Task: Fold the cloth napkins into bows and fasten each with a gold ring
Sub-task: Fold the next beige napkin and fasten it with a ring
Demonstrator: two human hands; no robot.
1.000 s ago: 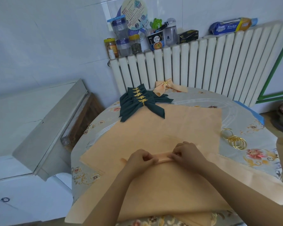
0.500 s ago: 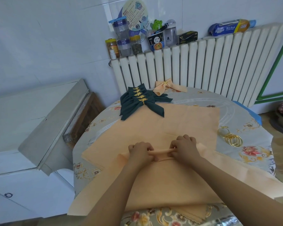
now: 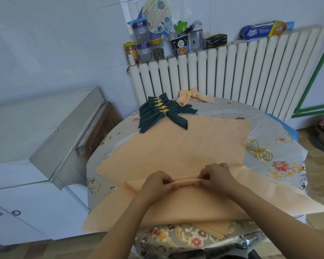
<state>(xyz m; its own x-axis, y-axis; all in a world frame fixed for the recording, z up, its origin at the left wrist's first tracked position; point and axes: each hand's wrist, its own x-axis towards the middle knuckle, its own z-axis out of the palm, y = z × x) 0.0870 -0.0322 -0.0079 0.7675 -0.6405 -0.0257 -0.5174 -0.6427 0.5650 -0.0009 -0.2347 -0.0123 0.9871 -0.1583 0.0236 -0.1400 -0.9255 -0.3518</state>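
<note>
Hands meet in the middle of a peach napkin (image 3: 185, 204) that lies on the near part of a round table (image 3: 281, 171) with a flowery cover. The left hand (image 3: 155, 184) has its fingers curled and pinches one end of a thin rolled fold (image 3: 185, 182) in the cloth. The right hand (image 3: 216, 176) has its fingers curled too and pinches the other end of the same fold. The fold runs straight between the 2 hands, and the hands are near each other but not touching. The near edge of the napkin hangs over the table edge. Under it and farther back lies a flat pile of peach napkins (image 3: 185, 143). A small heap of gold rings (image 3: 260, 152) sits on the table just beside the right edge of that pile. At the far side of the table is a stack of dark green bows (image 3: 163, 113), each with a gold leaf ring on it, and part of the stack rests on the far corner of the peach pile. Just behind the green ones is 1 peach bow (image 3: 192, 97) with a gold ring. A white radiator (image 3: 241, 75) stands behind the table, with jars and bottles (image 3: 144, 43) on top of it.
</note>
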